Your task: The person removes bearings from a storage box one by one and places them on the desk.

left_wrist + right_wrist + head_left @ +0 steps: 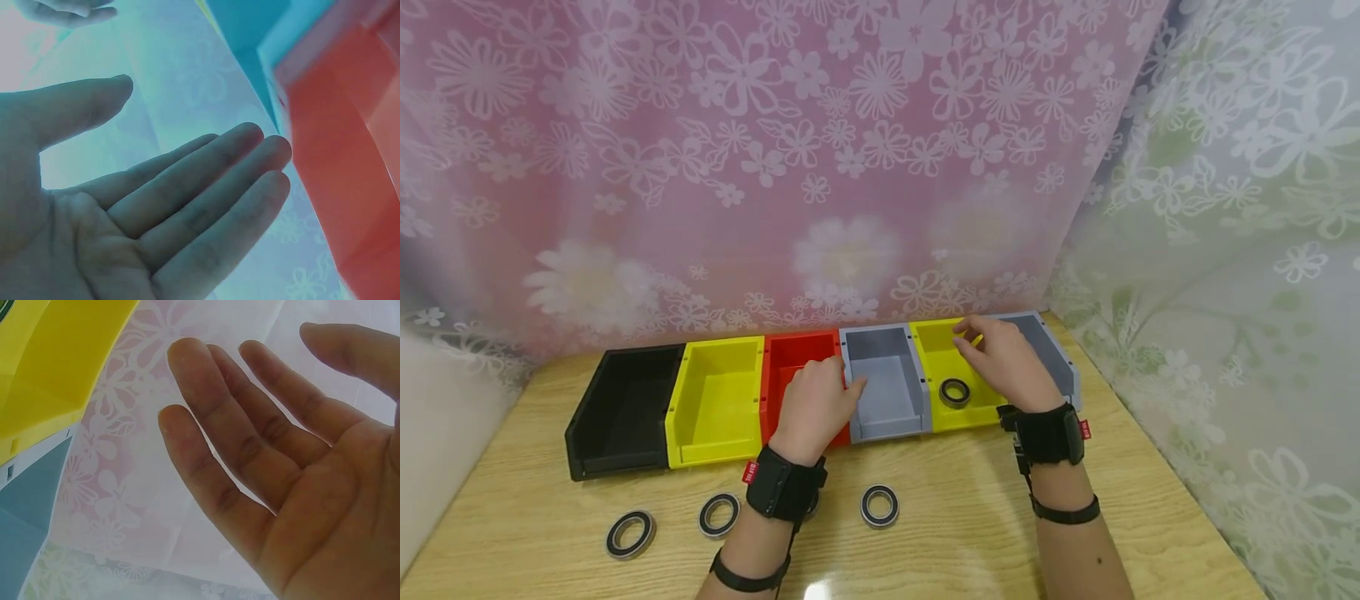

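Note:
My left hand (816, 404) hovers over the red bin (782, 354), fingers extended and thumb apart. The left wrist view shows its bare palm (100, 250), holding nothing, beside the red wall. Over the right-hand yellow bin (936, 337) and the grey bin (1052, 354) at the row's end is my right hand (1011, 362). Its fingers are loosely bent, and the right wrist view shows the palm (331, 500) with nothing in it. A ball bearing (955, 404) with a dark seal lies in that yellow bin, just left of the right hand.
A black bin (625, 408), another yellow bin (718, 408) and a middle grey bin (883, 392) complete the row. Several bearings lie on the wooden table (955, 517) in front, including one (867, 508) right of the left wrist; another is partly behind that wrist. A flowered curtain (850, 167) hangs behind.

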{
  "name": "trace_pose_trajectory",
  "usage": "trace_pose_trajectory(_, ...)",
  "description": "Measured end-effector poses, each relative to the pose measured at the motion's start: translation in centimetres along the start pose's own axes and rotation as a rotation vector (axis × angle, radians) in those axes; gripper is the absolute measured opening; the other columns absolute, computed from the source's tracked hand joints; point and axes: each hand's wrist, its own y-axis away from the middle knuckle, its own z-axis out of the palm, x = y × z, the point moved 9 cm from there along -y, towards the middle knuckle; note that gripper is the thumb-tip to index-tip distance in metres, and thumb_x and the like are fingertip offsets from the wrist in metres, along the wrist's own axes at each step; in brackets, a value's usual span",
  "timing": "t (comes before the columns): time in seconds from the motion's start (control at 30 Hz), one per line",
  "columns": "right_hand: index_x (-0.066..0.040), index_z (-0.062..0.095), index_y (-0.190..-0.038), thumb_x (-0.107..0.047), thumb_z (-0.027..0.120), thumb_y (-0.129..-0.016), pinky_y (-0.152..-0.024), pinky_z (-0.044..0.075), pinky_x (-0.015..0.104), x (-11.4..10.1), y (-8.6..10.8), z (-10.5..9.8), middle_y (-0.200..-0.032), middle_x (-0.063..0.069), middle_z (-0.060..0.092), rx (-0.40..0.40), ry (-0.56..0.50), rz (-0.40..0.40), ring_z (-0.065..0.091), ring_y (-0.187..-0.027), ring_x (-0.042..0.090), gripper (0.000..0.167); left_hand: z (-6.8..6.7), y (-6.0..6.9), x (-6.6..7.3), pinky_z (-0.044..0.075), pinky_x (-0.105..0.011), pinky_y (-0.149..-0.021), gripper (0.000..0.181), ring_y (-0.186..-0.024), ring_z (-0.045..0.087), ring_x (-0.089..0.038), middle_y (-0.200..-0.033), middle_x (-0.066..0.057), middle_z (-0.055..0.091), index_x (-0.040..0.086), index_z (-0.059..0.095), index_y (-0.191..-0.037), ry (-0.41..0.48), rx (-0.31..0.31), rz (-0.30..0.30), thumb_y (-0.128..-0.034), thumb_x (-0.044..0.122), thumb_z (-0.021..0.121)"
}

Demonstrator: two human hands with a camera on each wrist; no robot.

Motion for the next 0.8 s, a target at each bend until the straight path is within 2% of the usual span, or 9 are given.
trace_pose_trajectory(0.07, -0.008, 0.067, -0.125, -0.025, 0.058, -0.107, -0.068, 0.051, 0.037, 0.1, 0.0, 0.0, -0.108, 0.009, 0.072, -0.003, -0.001, 0.0, 0.064, -0.085, 0.023, 0.026, -0.1, 0.1, 0.6, 0.048, -0.029, -0.049, 0.031, -0.054, 0.058, -0.021, -0.074, -0.011, 0.068, -0.002, 0.073, -0.096, 0.015, -0.005, 0.008, -0.0924, 0.028, 0.079)
trace_pose_trajectory(0.17, -0.007, 0.067, -0.125, -0.024, 0.058, -0.107, -0.068, 0.05, 0.037, 0.4, 0.1, -0.2, -0.108, 0.01, 0.07, -0.004, 0.002, 0.008, 0.063, -0.083, 0.023, 0.027, 0.1, 0.2, 1.4, 0.053, -0.029, -0.053, 0.037, -0.059, 0.062, -0.02, -0.092, -0.015, 0.075, -0.005, 0.073, -0.111, 0.034, -0.02, 0.027, -0.0931, 0.027, 0.078)
trace_pose_trajectory(0.23, -0.007, 0.066, -0.126, -0.024, 0.058, -0.107, -0.067, 0.049, 0.037, 0.6, 0.2, -0.3, -0.109, 0.01, 0.07, 0.002, 0.003, 0.012, 0.062, -0.082, 0.022, 0.027, 0.3, 0.3, 2.0, 0.052, -0.029, -0.053, 0.038, -0.057, 0.061, -0.018, -0.094, -0.016, 0.075, -0.006, 0.073, -0.114, 0.05, -0.029, 0.039, -0.0935, 0.026, 0.078)
trace_pose_trajectory(0.37, -0.008, 0.066, -0.125, -0.024, 0.058, -0.107, -0.066, 0.048, 0.037, 0.7, 0.3, -0.2, -0.108, 0.01, 0.069, 0.002, -0.01, 0.013, 0.06, -0.079, 0.022, 0.026, 1.2, 0.3, 2.9, 0.047, -0.027, -0.049, 0.04, -0.049, 0.053, -0.014, -0.086, -0.015, 0.073, -0.007, 0.071, -0.118, 0.065, -0.055, 0.067, -0.0938, 0.024, 0.077)
trace_pose_trajectory(0.47, -0.008, 0.066, -0.126, -0.024, 0.058, -0.107, -0.066, 0.048, 0.037, 0.5, 0.3, 0.0, -0.109, 0.01, 0.069, -0.005, -0.015, 0.005, 0.058, -0.075, 0.021, 0.026, 2.0, 0.0, 3.6, 0.043, -0.026, -0.047, 0.035, -0.048, 0.05, -0.015, -0.073, -0.011, 0.066, -0.007, 0.072, -0.111, 0.054, -0.065, 0.099, -0.0935, 0.023, 0.078)
trace_pose_trajectory(0.57, -0.008, 0.066, -0.125, -0.023, 0.058, -0.107, -0.066, 0.048, 0.037, 0.5, 0.2, 0.0, -0.108, 0.01, 0.07, 0.0, -0.013, 0.0, 0.058, -0.073, 0.02, 0.025, 2.9, -0.6, 4.3, 0.041, -0.026, -0.045, 0.029, -0.048, 0.049, -0.016, -0.062, -0.007, 0.055, -0.006, 0.07, -0.097, 0.033, -0.071, 0.126, -0.0935, 0.023, 0.078)
trace_pose_trajectory(0.63, -0.007, 0.066, -0.125, -0.023, 0.059, -0.106, -0.065, 0.049, 0.037, 0.5, 0.2, -0.1, -0.107, 0.01, 0.07, 0.005, -0.012, 0.001, 0.058, -0.072, 0.019, 0.025, 3.5, -1.1, 4.6, 0.039, -0.026, -0.044, 0.028, -0.047, 0.048, -0.017, -0.057, -0.004, 0.046, -0.003, 0.067, -0.089, 0.031, -0.086, 0.123, -0.0942, 0.023, 0.077)
trace_pose_trajectory(0.8, -0.007, 0.066, -0.125, -0.024, 0.059, -0.107, -0.065, 0.05, 0.036, 0.4, 0.0, -0.2, -0.107, 0.01, 0.07, 0.007, -0.007, -0.01, 0.06, -0.075, 0.02, 0.026, 4.9, -2.3, 5.0, 0.038, -0.026, -0.044, 0.035, -0.045, 0.049, -0.018, -0.053, -0.001, 0.042, 0.005, 0.061, -0.071, 0.021, -0.115, 0.087, -0.0952, 0.024, 0.076)
